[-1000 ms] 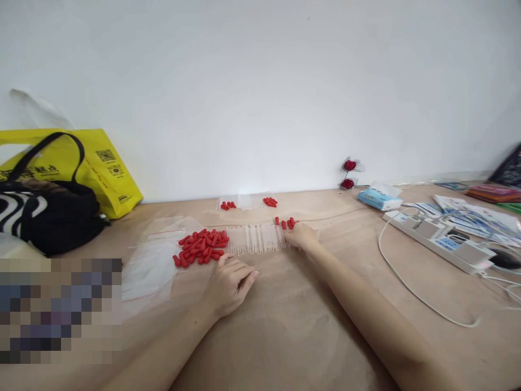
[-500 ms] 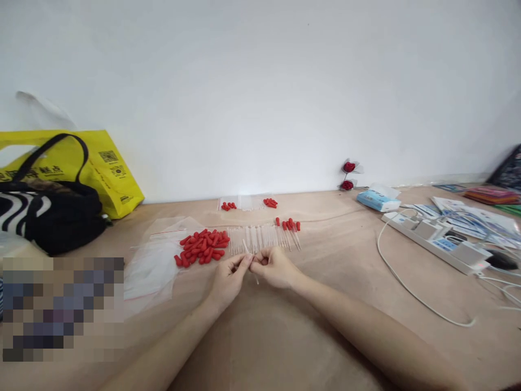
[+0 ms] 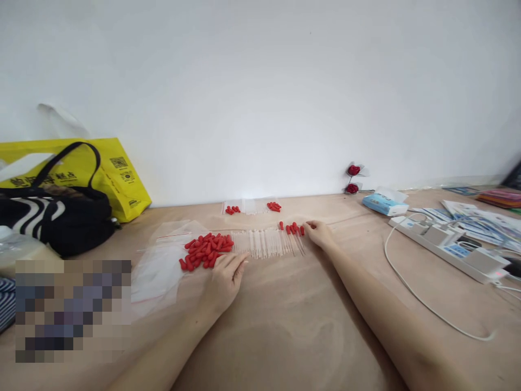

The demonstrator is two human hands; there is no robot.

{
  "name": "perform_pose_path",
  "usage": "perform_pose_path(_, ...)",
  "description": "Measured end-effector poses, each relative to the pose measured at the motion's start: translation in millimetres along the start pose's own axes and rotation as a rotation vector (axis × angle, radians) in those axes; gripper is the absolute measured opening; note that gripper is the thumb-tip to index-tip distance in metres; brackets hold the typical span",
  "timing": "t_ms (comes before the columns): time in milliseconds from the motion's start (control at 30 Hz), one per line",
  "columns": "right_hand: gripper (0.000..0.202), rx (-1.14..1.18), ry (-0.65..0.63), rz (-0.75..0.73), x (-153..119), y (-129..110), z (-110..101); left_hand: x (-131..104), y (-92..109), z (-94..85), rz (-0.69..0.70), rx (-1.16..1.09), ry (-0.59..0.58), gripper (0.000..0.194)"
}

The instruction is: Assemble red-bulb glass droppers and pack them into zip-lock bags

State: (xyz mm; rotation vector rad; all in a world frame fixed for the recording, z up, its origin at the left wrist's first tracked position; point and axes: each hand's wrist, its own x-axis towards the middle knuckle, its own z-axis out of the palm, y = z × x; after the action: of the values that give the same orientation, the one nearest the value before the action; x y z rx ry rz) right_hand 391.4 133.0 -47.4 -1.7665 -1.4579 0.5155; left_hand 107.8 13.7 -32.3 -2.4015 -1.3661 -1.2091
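Beneath a pale wall (image 3: 260,108) spread a tan bench (image 3: 277,326), and across its middle lay a row of thin clear tubes (image 3: 264,243). Each tube's long axis ran roughly near to far, so the row itself stretched left to right. At the right end several tubes leaned, their near ends a little farther right than their far ends; red caps (image 3: 288,229) sat at those far ends and pointed toward the wall.

Just right of the rightmost cap was the right hand (image 3: 320,234), reaching in from the near right. Its grip was narrow, fingertips bunched beside that cap; whether they touched it or held anything could not be told. The left hand (image 3: 226,274) lay palm down at the near left of the row, the nearer hand to the uncapped tubes there. Its fingers pointed far and right, slightly bent, and what its grip held, if anything, was hidden.

Left of the row, just beyond the left hand, was a heap of loose red bulbs (image 3: 205,251), pointing every which way. Clear plastic bags (image 3: 158,266) lay flat farther left. Toward the wall was a small clear packet (image 3: 252,205) with red pieces at both ends; well to the right were a tissue pack (image 3: 385,203) and a power strip (image 3: 402,224).
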Motion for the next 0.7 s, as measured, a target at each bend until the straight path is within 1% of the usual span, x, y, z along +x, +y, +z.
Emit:
perform_pose_path(100,0.022,0.015,-0.042,-0.003,3.6,2.2,10.3,-4.1,-0.4,1.0,0.105,0.077,-0.006,0.026)
perform_pose_path(200,0.021,0.059,-0.051,0.011,5.4,3.5,14.8,-6.7,-0.8,1.3,0.140,0.101,-0.011,0.025)
perform_pose_path(300,0.025,0.150,-0.036,0.023,3.4,3.6,11.2,-8.5,-0.7,1.7,0.152,0.093,-0.041,0.023)
perform_pose_path(400,0.033,0.280,-0.007,0.007,-10.2,-2.0,4.3,-10.6,0.4,0.5,0.153,0.097,-0.066,0.022)
perform_pose_path(467,0.036,0.363,-0.022,-0.027,-28.6,-8.5,1.9,-12.5,2.0,-1.9,0.159,0.102,-0.074,0.023)
perform_pose_path(533,0.034,0.434,-0.091,-0.077,-52.9,-15.5,3.1,-14.8,4.0,-5.0,0.166,0.102,-0.083,0.026)
perform_pose_path(567,0.032,0.476,-0.148,-0.111,-66.0,-18.9,4.9,-16.1,5.1,-6.7,0.166,0.100,-0.090,0.027)
perform_pose_path(633,0.026,0.596,-0.331,-0.227,-90.5,-25.1,10.1,-18.6,7.6,-9.6,0.159,0.091,-0.108,0.026)
perform_pose_path(700,0.021,0.536,-0.446,-0.356,-109.0,-30.7,15.2,-20.4,10.2,-11.4,0.141,0.077,-0.123,0.025)
